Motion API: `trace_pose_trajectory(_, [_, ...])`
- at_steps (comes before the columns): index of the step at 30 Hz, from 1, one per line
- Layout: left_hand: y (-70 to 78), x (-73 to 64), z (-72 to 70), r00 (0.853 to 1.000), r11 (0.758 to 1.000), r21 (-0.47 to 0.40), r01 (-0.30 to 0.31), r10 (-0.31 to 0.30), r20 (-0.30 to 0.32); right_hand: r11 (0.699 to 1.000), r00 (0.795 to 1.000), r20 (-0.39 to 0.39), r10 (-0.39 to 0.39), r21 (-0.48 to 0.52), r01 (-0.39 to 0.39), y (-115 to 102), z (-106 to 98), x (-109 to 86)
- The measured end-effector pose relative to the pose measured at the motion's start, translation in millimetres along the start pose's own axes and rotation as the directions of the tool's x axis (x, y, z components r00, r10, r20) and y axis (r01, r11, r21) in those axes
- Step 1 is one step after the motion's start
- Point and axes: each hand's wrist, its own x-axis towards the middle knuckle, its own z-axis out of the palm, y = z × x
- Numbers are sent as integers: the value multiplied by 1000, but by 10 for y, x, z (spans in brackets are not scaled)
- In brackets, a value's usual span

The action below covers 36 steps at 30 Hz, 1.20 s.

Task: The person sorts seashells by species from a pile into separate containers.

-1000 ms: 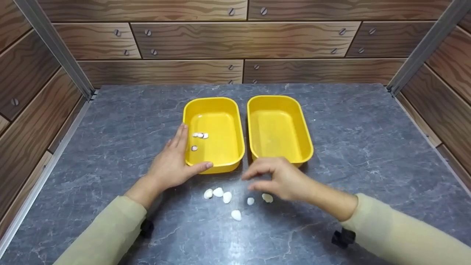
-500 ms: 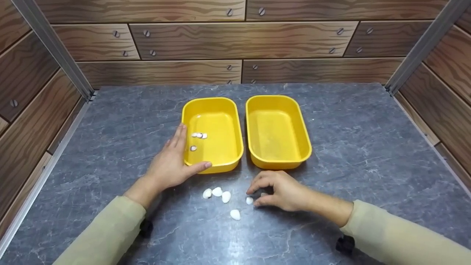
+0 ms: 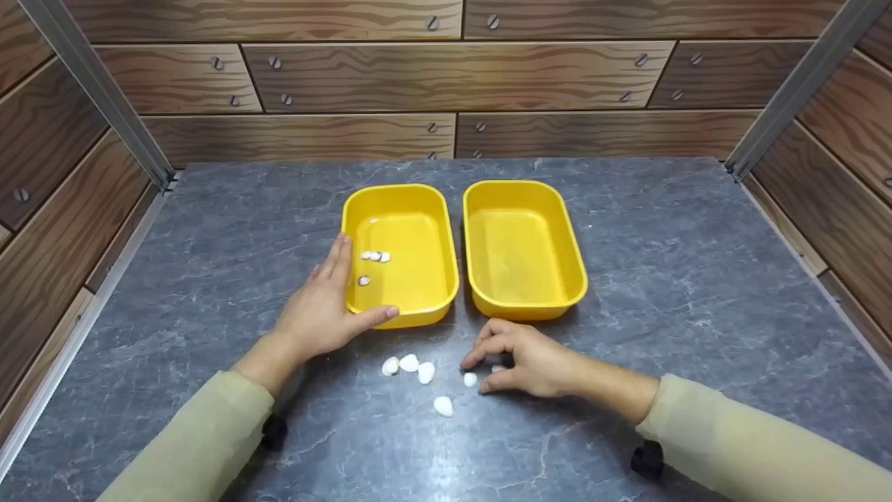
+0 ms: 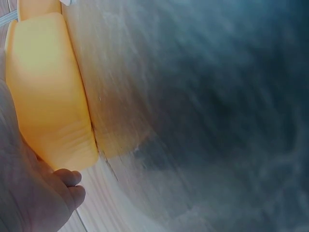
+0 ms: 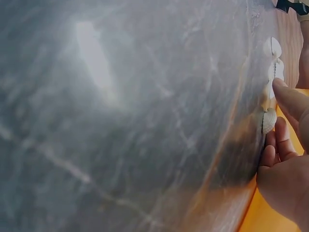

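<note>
In the head view my left hand [image 3: 317, 314] rests against the near left corner of the left yellow bin [image 3: 451, 286]. Its fingers lie straight along the outer side and the thumb lies along the near rim. Several small shells [image 3: 376, 256] sit inside that bin. Just in front of the right yellow bin [image 3: 529, 312], my right hand [image 3: 540, 362] hovers low over the table, thumb and index finger apart. A small white shell [image 3: 470, 379] lies close to those fingertips. Another shell [image 3: 497, 368] is partly hidden by the hand. The right wrist view shows a ribbed shell [image 5: 269, 121] between thumb and fingers.
On the grey marbled table [image 3: 662, 279], several white shells [image 3: 426, 372] lie left of my right hand, with one shell [image 3: 444, 406] nearer to me. The two bins stand side by side, a narrow gap between them. Wood-patterned panels [image 3: 348, 77] enclose the back and sides.
My right hand has come down toward me from the right bin's near edge to the shells, its thumb and index finger still apart. The left hand stays on the left bin.
</note>
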Motion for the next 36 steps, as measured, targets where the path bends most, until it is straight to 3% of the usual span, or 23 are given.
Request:
trace_pose_trajectory(19, [-5, -10, 2, 1000, 1000, -1, 8, -8, 7, 999, 1000, 16, -5, -41, 5, 25, 23, 5])
trace_pose_trajectory(36, [-9, -8, -3, 1000, 1000, -5, 19, -19, 9, 998, 999, -16, -39, -42, 38, 25, 50, 21])
